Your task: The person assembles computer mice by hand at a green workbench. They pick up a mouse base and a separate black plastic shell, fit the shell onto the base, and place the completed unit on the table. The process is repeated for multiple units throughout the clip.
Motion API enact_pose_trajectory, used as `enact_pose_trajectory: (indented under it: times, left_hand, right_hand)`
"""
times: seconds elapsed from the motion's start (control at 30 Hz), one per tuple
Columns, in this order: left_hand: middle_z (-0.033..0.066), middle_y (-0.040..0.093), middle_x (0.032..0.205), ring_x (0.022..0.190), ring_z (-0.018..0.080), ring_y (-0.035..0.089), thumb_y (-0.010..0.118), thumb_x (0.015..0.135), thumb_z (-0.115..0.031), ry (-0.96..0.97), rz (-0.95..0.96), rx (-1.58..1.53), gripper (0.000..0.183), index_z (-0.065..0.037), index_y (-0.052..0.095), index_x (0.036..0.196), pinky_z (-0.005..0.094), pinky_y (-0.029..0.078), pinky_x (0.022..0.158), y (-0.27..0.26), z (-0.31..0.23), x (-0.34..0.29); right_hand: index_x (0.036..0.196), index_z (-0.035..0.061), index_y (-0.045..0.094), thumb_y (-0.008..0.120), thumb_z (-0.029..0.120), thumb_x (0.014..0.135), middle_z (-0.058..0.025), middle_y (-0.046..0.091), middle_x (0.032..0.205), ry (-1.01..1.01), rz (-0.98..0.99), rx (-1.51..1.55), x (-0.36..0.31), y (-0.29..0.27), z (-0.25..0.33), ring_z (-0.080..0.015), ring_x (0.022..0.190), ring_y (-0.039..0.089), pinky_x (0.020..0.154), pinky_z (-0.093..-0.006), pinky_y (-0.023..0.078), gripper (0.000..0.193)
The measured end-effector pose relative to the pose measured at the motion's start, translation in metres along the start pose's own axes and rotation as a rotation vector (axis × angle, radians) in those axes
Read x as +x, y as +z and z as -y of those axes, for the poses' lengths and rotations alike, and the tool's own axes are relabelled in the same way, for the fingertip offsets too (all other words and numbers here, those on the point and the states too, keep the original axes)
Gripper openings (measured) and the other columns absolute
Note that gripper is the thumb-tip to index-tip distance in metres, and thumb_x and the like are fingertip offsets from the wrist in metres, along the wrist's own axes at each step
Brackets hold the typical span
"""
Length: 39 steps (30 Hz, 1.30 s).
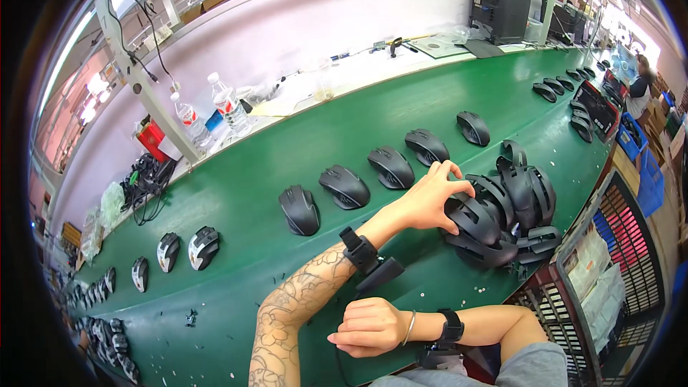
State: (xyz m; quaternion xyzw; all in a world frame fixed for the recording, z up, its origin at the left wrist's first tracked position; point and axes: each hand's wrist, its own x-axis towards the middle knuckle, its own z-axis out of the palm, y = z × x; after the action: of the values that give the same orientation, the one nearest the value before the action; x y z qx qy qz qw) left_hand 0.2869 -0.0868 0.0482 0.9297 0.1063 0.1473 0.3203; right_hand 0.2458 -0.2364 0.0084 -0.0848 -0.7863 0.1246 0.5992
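Note:
My left hand (433, 197) reaches across to a pile of black mouse shells (534, 197) on the green bench. Its thumb and fingers are curled round one black mouse shell (473, 222) at the pile's near left side. Part of that shell is hidden by the hand. My right hand (373, 326) rests low in front of me, fingers folded into a loose fist, with nothing visible in it. Beyond the left hand runs a slanting row of black computer mice, the nearest being a black mouse (299, 210) and the farthest another mouse (473, 128).
White-and-black mice (203, 247) line the belt-like green bench (236, 193) at left. A dark plastic crate (573, 322) with bags stands at right. Water bottles (229, 104) and cables (154, 179) lie along the back ledge. A person (640, 89) is at far right.

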Motion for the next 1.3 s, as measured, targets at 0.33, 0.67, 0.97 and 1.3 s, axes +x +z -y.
enact_pose_trajectory:
  times: [0.33, 0.67, 0.97, 1.3]
  left_hand:
    - [0.0083, 0.049, 0.114, 0.113, 0.0281, 0.043, 0.085, 0.052, -0.011, 0.035, -0.170, -0.171, 0.057, -0.011, 0.061, 0.104, 0.0391, 0.037, 0.099, 0.005, 0.010, -0.028]
    - [0.0106, 0.059, 0.096, 0.090, 0.0298, 0.059, 0.076, 0.049, -0.004, -0.006, -0.591, 0.453, 0.042, -0.004, 0.060, 0.088, 0.0389, 0.047, 0.075, -0.055, -0.020, -0.146]
    - [0.0083, 0.057, 0.084, 0.078, 0.0237, 0.058, 0.071, 0.056, 0.004, -0.243, -0.630, 0.449, 0.045, -0.002, 0.054, 0.097, 0.0344, 0.047, 0.067, -0.023, -0.044, -0.215]
    - [0.0102, 0.059, 0.092, 0.083, 0.0151, 0.060, 0.052, 0.092, -0.013, -0.484, -0.937, -0.673, 0.016, 0.003, 0.054, 0.096, 0.0273, 0.054, 0.068, -0.004, -0.045, -0.233]
  right_hand:
    - [0.090, -0.0012, 0.062, 0.067, 0.005, 0.076, -0.0076, 0.056, 0.070, 0.059, 0.061, -0.018, 0.000, 0.004, -0.001, -0.0220, 0.058, 0.054, 0.051, -0.0302, 0.045, 0.016]
    - [0.136, 0.0114, 0.040, 0.067, 0.012, 0.073, -0.0153, 0.033, 0.138, 0.487, -0.006, -0.762, 0.023, -0.019, -0.012, -0.0318, 0.126, 0.031, 0.100, -0.0499, 0.033, 0.069]
    - [0.140, 0.0034, 0.036, 0.058, 0.000, 0.077, -0.0127, 0.051, 0.122, 0.288, 0.092, -0.528, 0.002, -0.017, -0.038, -0.0284, 0.099, 0.056, 0.085, -0.0344, 0.050, 0.067]
    - [0.140, 0.0038, 0.033, 0.068, -0.003, 0.070, -0.0096, 0.052, 0.116, 0.546, 0.039, -0.371, 0.009, -0.014, -0.026, -0.0268, 0.096, 0.054, 0.075, -0.0339, 0.051, 0.079]
